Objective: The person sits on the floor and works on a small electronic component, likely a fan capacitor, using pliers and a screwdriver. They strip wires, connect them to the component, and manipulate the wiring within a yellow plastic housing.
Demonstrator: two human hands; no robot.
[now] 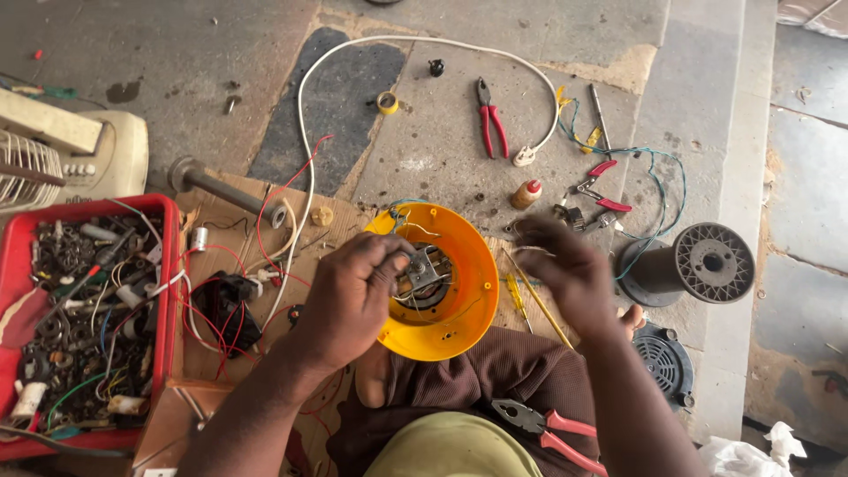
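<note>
An orange round fan housing (459,309) rests on my lap, with a metal motor part and thin wires (424,274) at its centre. My left hand (353,296) grips the housing's left side, its fingers pinching at the metal part. To the right of the housing my right hand (565,265) hovers with fingers spread and blurred; I cannot tell whether it holds a thin wire. A yellow screwdriver (517,296) lies just beside the housing's right edge.
A red tray (168,265) of small parts stands at left, a cream fan base (115,159) behind it. Red-handled pliers (491,119), cutters (601,190), a white cable (305,124), a dark spool (698,261) and a grille (662,358) lie around. More pliers (548,424) rest on my lap.
</note>
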